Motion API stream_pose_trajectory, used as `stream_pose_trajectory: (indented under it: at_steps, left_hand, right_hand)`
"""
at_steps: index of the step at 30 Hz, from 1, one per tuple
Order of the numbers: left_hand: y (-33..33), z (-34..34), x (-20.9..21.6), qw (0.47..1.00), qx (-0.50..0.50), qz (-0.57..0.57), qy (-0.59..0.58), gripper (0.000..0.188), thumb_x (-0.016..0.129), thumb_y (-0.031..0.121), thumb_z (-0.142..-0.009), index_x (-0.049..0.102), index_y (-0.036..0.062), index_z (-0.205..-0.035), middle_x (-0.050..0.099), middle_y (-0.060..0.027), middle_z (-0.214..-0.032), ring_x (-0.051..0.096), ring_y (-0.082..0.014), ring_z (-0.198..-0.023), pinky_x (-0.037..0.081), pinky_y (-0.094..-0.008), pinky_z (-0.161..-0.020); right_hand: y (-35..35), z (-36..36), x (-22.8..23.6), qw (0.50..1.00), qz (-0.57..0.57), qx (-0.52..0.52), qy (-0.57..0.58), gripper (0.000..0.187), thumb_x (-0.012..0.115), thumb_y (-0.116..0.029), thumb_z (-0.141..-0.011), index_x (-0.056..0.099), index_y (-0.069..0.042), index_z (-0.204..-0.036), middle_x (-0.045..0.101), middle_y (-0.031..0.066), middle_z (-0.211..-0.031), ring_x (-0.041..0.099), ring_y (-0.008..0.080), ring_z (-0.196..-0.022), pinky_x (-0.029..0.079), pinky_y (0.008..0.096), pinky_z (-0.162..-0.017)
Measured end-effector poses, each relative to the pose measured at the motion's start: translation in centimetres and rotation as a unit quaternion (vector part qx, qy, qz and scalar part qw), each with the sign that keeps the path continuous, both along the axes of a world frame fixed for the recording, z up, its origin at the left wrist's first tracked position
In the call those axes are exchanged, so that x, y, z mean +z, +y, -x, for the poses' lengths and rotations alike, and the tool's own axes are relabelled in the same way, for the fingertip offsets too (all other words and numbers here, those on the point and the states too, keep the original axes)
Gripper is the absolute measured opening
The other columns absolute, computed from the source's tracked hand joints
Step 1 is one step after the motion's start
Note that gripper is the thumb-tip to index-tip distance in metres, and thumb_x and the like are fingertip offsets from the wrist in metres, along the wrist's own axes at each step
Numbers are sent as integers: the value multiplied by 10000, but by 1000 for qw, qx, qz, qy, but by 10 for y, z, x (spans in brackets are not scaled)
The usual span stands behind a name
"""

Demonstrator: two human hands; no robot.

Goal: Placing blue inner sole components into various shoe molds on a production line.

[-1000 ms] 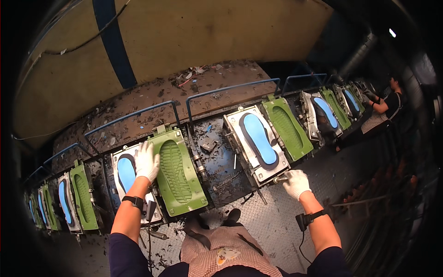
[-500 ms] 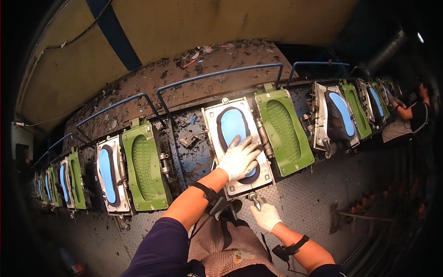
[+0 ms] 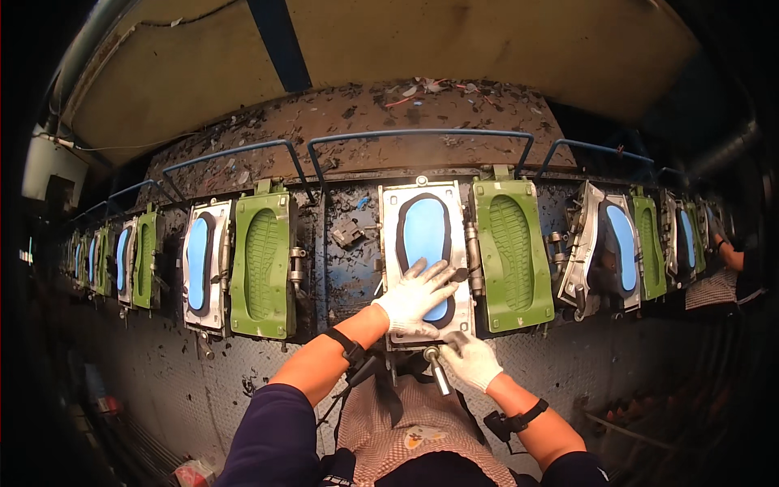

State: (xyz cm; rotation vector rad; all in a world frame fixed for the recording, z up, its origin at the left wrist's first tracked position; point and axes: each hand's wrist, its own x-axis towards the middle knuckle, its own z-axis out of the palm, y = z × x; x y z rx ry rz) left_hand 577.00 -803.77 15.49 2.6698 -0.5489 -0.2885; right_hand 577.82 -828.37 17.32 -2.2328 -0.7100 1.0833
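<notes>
My left hand (image 3: pixel 418 299), in a white work glove, lies spread on a blue sole piece (image 3: pixel 424 227) with a dark rim. That piece sits in the silver half of a hinged shoe-sole mould (image 3: pixel 391 316) straight ahead of me. My right hand (image 3: pixel 472 359), gloved too, is at the mould's front edge, just right of a metal handle (image 3: pixel 439 375) that points down toward me. Its fingers look loosely apart, with dark fingertips, and the handle is not wrapped in them. The mould's green half (image 3: pixel 510 260) lies swung out to the right, its tread pattern facing up.
More moulds stand in a row: a green half (image 3: pixel 260 268) and a silver half (image 3: pixel 197 260) on the left, a tilted silver frame (image 3: pixel 580 243) on the right. Blue rails (image 3: pixel 422 132) run behind. Scraps litter the brown board (image 3: pixel 357 109). A co-worker's arm (image 3: pixel 730 256) shows far right.
My view has turned, levelling the row. My right hand has come off the handle and moved up beside the mould's front edge. My left hand still rests on the blue sole piece.
</notes>
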Motion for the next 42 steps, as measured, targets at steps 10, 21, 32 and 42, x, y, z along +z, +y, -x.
stream_pose_trajectory:
  at_steps: [10,21,32,42]
  left_hand:
    - [-26,47,-41,906,302,211,-210,394,808,225,-823,721,30,-1154,730,-143,-1187,667,-355,-1185,535,-442,-1044]
    - [-31,56,-39,910,299,220,-187,388,758,266,-862,715,8,-1149,707,-197,-1228,643,-401,-1229,510,-477,-1076]
    - [-39,39,-41,941,192,168,-222,427,849,219,-769,721,43,-1137,688,-138,-1206,664,-345,-1146,574,-441,-919]
    - [-23,50,-47,940,198,176,-215,408,808,167,-799,699,27,-1166,683,-153,-1182,663,-345,-1152,564,-439,-969]
  right_hand:
    - [38,-75,-34,899,-284,105,-316,492,746,-90,-787,635,-68,-1265,605,147,-1315,576,374,-1193,491,485,-1044]
    - [25,-64,-39,904,-287,141,-285,242,680,-117,-919,726,-55,-1149,653,100,-1211,612,329,-1141,510,432,-1014]
    - [176,-138,-36,898,-55,-10,-437,523,584,-333,-993,543,-28,-1416,464,269,-1488,367,456,-1444,303,520,-1219]
    - [206,-149,-41,886,-52,16,-461,443,654,-333,-928,628,-28,-1248,563,187,-1270,527,378,-1231,437,492,-1065]
